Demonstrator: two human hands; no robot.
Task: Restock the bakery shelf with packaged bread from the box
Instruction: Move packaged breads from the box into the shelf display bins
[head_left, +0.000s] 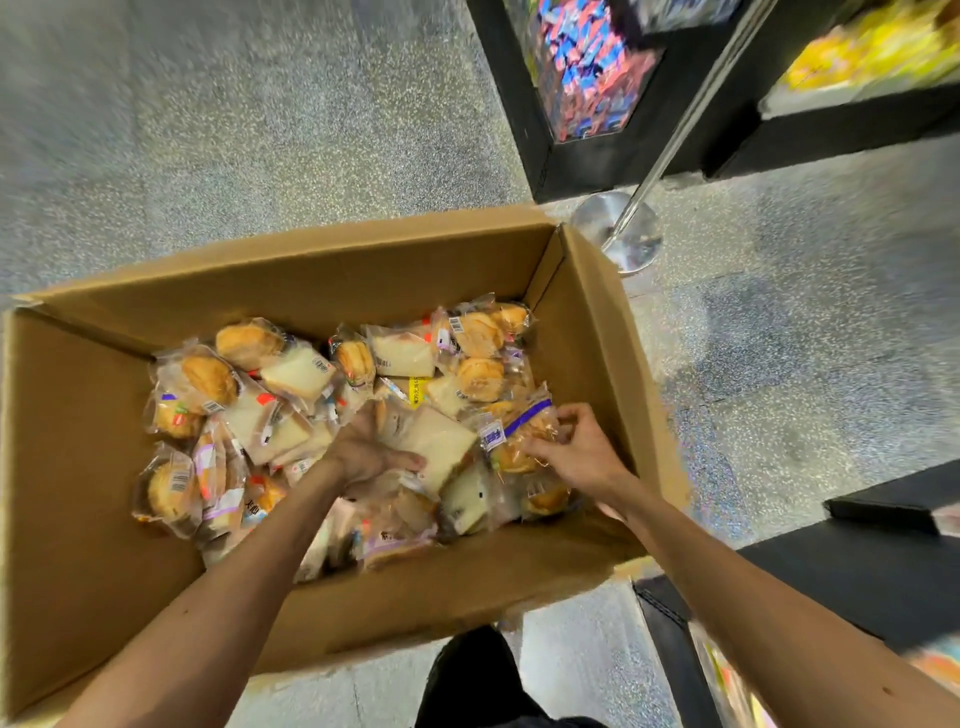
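An open cardboard box (93, 467) stands on the floor below me, holding several clear packets of buns and sliced bread. My left hand (366, 454) reaches into the middle of the pile and holds a packet of white sliced bread (441, 444), thumb on its near edge. My right hand (576, 452) is at the right side of the box, its fingers curled on a bun packet with a purple stripe (519, 434). Round bun packets (208, 382) lie at the left and far right.
A black display stand with blue and red packets (587, 67) rises beyond the box. A chrome post with a round base (621, 234) stands by the box's far right corner. Black shelf edges (857, 566) lie at my right. Speckled grey floor surrounds everything.
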